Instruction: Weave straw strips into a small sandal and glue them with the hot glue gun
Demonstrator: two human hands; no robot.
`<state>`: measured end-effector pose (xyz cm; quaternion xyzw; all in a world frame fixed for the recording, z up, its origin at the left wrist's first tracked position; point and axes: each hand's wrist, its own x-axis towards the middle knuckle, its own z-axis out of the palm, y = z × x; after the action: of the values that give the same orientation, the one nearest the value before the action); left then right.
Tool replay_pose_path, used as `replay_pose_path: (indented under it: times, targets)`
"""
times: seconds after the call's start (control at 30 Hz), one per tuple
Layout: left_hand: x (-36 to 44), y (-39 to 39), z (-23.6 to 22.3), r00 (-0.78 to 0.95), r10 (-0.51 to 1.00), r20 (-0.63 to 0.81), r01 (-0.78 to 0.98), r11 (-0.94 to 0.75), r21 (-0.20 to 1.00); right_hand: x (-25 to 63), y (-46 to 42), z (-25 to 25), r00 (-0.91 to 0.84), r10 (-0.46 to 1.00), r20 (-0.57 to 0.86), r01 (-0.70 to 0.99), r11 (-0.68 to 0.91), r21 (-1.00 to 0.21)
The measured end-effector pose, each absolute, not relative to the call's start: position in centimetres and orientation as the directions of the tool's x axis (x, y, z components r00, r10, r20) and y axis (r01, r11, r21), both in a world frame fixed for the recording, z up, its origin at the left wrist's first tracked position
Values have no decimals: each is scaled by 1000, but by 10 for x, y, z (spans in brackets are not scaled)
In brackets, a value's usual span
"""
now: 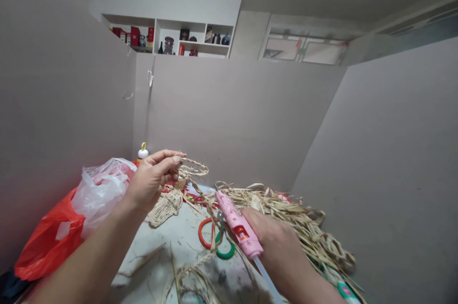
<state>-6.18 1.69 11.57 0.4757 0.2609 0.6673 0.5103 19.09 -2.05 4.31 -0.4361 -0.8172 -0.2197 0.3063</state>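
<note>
Between thumb and fingers, my left hand point(161, 170) pinches a braided straw cord point(195, 166) that bends into a loop. The rest of the braid hangs down past the scissors to the table. My right hand point(274, 237) is wrapped round a pink hot glue gun point(238, 225), its nozzle pointing up and left, apart from the loop. A clear glue stick point(266, 280) sticks out of its back end. Scissors point(224, 250) with one orange and one green handle lie on the table beneath the braid. A woven straw piece point(166, 208) lies below my left hand.
A heap of dry straw point(286, 213) covers the table's right side. Red and white plastic bags point(102, 189) stand at the left. Loose straw lies on the white tabletop point(143, 242) in front. Grey partition panels point(229, 118) enclose the table.
</note>
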Motion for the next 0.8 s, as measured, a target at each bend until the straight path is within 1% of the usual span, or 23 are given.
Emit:
replay_pose_path:
  times: [0.07, 0.13, 0.2, 0.27, 0.33, 0.4, 0.47, 0.53, 0.57, 0.6, 0.63, 0.67, 0.73, 0.8]
  targets:
    - [-63, 17, 117, 32, 932, 362, -400, -320, 859, 212, -22, 26, -401, 772, 493, 904, 420, 77]
    - [-60, 16, 116, 88, 932, 352, -369, -298, 880, 229, -27, 6, -281, 906, 315, 958, 282, 42]
    - [-55, 16, 115, 137, 929, 344, -339, -283, 897, 242, -32, -13, -208, 951, 230, 977, 211, 11]
    - [-49, 15, 114, 181, 923, 338, -303, -275, 913, 251, -36, -26, -172, 969, 179, 984, 179, -23]
    - [-43, 15, 112, 214, 920, 327, -275, -265, 924, 257, -38, -29, -160, 977, 138, 984, 170, -62]
    - [-39, 14, 110, 251, 917, 310, -253, -247, 935, 263, -40, -22, -178, 978, 112, 976, 190, -107]
    - [-34, 13, 107, 301, 911, 283, -235, -217, 947, 264, -42, -6, -205, 971, 122, 964, 222, -147]
    - [-30, 11, 104, 361, 896, 258, -220, -187, 957, 257, -44, 18, -219, 955, 201, 948, 257, -189]
    - [-29, 10, 102, 390, 887, 247, -210, -176, 962, 250, -46, 31, -218, 936, 275, 932, 284, -226]
    - [-27, 8, 101, 418, 876, 239, -199, -168, 965, 241, -48, 44, -206, 873, 442, 863, 375, -339]
    - [-26, 7, 99, 446, 865, 232, -188, -163, 969, 231, -51, 57, -173, 800, 574, 766, 476, -432]
    - [-24, 6, 98, 469, 854, 226, -181, -158, 971, 219, -53, 67, -138, 760, 635, 671, 544, -505]
    - [-23, 2, 97, 498, 839, 218, -180, -146, 973, 195, -57, 83, -136, 724, 676, 486, 643, -592]
    - [-23, -1, 97, 508, 833, 219, -193, -138, 972, 175, -58, 90, -170, 740, 651, 356, 662, -659]
